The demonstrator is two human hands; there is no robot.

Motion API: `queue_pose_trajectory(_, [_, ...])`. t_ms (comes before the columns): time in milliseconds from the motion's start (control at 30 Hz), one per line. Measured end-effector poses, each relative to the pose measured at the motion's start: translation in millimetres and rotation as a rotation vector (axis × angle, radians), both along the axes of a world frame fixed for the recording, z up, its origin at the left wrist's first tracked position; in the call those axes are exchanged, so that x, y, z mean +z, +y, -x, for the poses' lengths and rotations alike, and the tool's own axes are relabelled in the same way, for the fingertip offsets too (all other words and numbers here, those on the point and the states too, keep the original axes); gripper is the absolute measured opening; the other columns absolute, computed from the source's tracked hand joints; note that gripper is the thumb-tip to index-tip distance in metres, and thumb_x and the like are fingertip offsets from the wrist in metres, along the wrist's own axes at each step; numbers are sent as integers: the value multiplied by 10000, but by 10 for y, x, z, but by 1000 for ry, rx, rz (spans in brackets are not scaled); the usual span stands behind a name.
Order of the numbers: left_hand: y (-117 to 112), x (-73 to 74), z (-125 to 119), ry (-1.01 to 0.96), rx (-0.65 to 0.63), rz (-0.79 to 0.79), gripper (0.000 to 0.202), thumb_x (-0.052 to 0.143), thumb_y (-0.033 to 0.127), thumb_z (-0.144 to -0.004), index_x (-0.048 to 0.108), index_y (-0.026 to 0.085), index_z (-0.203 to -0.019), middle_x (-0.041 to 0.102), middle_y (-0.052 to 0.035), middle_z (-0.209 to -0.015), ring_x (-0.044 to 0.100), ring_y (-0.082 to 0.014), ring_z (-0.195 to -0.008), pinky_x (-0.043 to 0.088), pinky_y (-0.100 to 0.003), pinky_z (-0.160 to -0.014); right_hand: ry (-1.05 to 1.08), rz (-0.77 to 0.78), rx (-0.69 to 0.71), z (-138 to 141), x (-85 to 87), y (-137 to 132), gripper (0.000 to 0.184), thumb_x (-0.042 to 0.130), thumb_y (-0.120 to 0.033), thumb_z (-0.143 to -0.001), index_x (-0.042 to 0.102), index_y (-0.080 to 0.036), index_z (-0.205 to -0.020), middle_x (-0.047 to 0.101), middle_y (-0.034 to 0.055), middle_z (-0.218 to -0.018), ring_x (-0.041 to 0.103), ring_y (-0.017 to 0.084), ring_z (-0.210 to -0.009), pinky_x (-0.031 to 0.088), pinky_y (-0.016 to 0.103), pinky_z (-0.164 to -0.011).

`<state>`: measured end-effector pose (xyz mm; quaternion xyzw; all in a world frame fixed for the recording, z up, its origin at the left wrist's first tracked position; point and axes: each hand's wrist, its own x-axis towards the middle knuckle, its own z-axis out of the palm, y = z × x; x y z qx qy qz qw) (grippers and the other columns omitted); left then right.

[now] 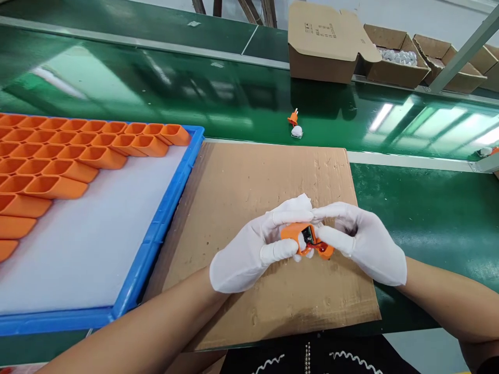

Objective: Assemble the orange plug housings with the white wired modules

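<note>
Closest to the person, both gloved hands meet low over a cardboard sheet [253, 182] that lies on the green bench [429, 208]. The left hand [249, 249] has its grip pinched around an orange housing [296, 232], thumb below and fingers curled over the top. The right hand [366, 244] pinches the same housing from the other side, fingertips pressed at a small black part [310, 236] with a red wire seated in it. The housing sits just above the sheet, near its middle and a little toward the right edge.

The sheet is bare around the hands, so there is free room on every side. Its left edge runs tight along the rim of a blue tray [171, 202]. The tray has a white liner [97, 234], open along its right side, with orange shells [58, 161] packed in rows at the far left.

Past the sheet's far edge a metal rail [409, 160] borders a glossy green belt [195, 93]. A small orange-and-white piece [295, 124] lies alone on it, well apart from the hands. Beyond, a closed cardboard box [323, 44] and open boxes [393, 57] line the belt's far edge.
</note>
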<state>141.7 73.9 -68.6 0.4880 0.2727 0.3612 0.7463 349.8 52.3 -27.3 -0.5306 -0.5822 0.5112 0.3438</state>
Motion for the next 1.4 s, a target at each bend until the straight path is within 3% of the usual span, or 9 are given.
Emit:
queue_pose_trajectory(233, [-48,-1,-14,-21,-66,89,346,877,377,-759,811,240,-1070,714,-30,-736,615,-153,-674,515,-292,-650,168,237,-21,45,-49,3,299,888,-382,-592,693,-183,-699,552,-49,-601,402,78,-516,390,254,-468])
queue_pose_trajectory(400, [-91,31,-63,65,14,-9,270,884,293,-743,816,207,-990,762,-72,-920,672,-201,-838,571,-385,-841,149,202,-96,81,-186,-24,359,907,-443,-574,665,-190,-656,603,-27,-657,442,92,-551,414,278,-521])
queue_pose_trajectory(500, [-148,3,-91,182,174,-162,387,881,292,-741,780,235,-1111,728,-102,-1164,644,-274,-1144,537,-455,-1011,205,267,-83,78,-206,19,378,899,-476,-607,719,-194,-784,692,4,-794,573,129,-679,501,300,-660])
queue_pose_trajectory(600, [-192,4,-102,278,325,-406,446,862,330,-767,739,301,-1194,641,-96,-1297,575,-296,-1284,515,-466,-1052,214,415,-37,62,-196,53,419,877,-506,-653,726,-192,-884,658,-27,-692,475,83,-528,409,245,-503])
queue_pose_trajectory(733, [-207,102,-113,559,329,-763,382,799,481,-810,774,272,-1128,675,-70,-955,633,-232,-897,547,-379,-825,278,658,46,59,-213,21,535,935,-547,-541,577,-193,-722,527,-72,-504,343,43,-390,212,206,-380])
queue_pose_trajectory(900, [-249,193,-159,782,332,-944,470,715,657,-805,809,212,-923,607,-42,-737,525,-167,-649,424,-293,-581,442,862,141,69,-344,-76,547,967,-415,-523,565,-213,-835,608,-63,-620,439,53,-429,303,187,-405])
queue_pose_trajectory(1067, [-320,179,-182,868,357,-993,509,715,678,-793,804,227,-1011,615,-26,-751,545,-154,-605,389,-265,-508,509,935,185,43,-521,-108,530,959,-423,-557,588,-188,-856,629,-36,-628,451,49,-434,310,176,-411])
queue_pose_trajectory(1233, [-279,199,-153,725,418,-1034,284,736,491,-871,762,218,-947,656,-24,-822,653,-183,-757,536,-297,-639,402,684,100,32,-362,-37,532,936,-563,-549,631,-186,-768,594,-32,-585,441,67,-442,316,208,-405])
queue_pose_trajectory(1400, [-194,140,-119,619,461,-1081,240,602,127,-933,667,217,-1145,724,-71,-1104,690,-202,-990,583,-367,-897,-75,-226,-124,81,-77,-86,111,772,-268,-794,741,-220,-699,623,-17,-650,489,92,-547,422,262,-520])
